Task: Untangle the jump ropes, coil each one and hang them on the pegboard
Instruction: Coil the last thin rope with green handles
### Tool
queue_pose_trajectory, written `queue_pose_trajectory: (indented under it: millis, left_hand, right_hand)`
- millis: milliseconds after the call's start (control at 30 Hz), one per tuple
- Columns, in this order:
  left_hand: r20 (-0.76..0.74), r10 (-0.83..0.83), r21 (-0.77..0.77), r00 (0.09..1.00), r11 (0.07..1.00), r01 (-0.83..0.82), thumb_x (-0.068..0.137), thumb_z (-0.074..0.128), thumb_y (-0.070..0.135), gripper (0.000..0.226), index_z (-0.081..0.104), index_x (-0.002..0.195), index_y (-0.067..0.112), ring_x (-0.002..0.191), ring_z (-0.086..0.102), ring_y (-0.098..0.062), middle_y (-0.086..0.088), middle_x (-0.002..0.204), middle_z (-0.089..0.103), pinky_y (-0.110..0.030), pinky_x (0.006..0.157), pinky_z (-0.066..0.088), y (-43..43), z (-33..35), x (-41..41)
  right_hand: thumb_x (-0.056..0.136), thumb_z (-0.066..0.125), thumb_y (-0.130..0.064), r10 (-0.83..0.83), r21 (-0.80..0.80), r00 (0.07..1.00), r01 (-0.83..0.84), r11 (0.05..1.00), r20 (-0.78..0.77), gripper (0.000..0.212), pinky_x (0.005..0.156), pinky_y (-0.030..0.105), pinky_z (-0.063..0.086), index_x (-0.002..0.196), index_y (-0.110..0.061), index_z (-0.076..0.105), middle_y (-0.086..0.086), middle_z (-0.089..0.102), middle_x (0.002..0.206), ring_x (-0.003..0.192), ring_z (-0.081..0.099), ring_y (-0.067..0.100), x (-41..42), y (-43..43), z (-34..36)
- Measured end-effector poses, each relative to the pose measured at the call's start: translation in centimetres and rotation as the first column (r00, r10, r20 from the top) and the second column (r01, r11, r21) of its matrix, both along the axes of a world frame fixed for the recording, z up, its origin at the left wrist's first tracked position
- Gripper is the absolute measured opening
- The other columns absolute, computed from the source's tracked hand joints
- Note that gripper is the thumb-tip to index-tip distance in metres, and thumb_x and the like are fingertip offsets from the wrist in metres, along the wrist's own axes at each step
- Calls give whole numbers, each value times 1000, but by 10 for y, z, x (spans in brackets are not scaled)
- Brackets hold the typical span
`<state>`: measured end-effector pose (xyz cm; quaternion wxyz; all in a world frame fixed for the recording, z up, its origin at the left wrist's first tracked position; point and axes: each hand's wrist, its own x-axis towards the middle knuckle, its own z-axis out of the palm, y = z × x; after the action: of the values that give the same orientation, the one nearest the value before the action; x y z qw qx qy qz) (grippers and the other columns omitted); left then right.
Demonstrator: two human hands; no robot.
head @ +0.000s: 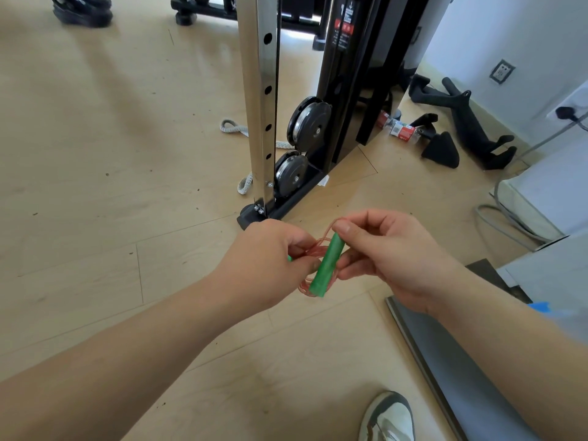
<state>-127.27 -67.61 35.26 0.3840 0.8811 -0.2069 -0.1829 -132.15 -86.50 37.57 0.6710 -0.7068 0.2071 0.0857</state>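
A pale wooden floor is seen; a grey rope is laid at centre, black handles at upper right.

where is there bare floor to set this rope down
The wooden floor left of the steel post is wide and bare, apart from a white cord by it. Right of the post it is crowded: black handles, bottles, a grey cable.

**Plastic, Steel and Pale Wood**

At lower centre, the green handle looks like smooth, faintly frosted plastic. The thin cord looped about it is glossy, translucent reddish plastic. The floor is pale wood plank with a soft sheen. At upper centre, the upright post is mirror-bright metal. The rope beside it is coarse braided fibre.
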Motion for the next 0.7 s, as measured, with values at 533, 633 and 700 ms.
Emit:
queue_pose_trajectory:
  millis: [533, 633, 700]
  left_hand:
    - [-393, 125, -244, 911, 941, -235, 97, 68, 10, 12, 77, 101, 18, 64, 72, -13, -5, 85, 78, -25, 67, 63, 0, 4, 6]
    - [-396, 98, -254, 913, 944, -211, 98, 67, 10, 13, 77, 100, 18, 64, 71, -12, -5, 84, 78, -25, 65, 63, 1, 6, 7]
    - [-324, 85, -223, 942, 961, -163, 98, 67, 13, 13, 77, 98, 22, 62, 71, -12, -2, 84, 77, -25, 64, 63, 1, 7, 8]
  right_hand:
    - [88, 78, -17, 314, -504, 943, -220, 835, 110, 21, 78, 24, 47, 95, -32, 65, -19, 68, 110, 84, 59, -3, -3, 0, -11]
    - [95, 71, -10, 315, -352, 940, -254, 901, 130, 15, 91, 39, 56, 104, -19, 64, -4, 73, 119, 109, 69, 16, 0, -6, -11]
    - [97, 69, -10, 310, -289, 944, -268, 919, 113, 12, 93, 56, 57, 107, -13, 63, 11, 77, 106, 100, 73, 34, 0, -11, -11]
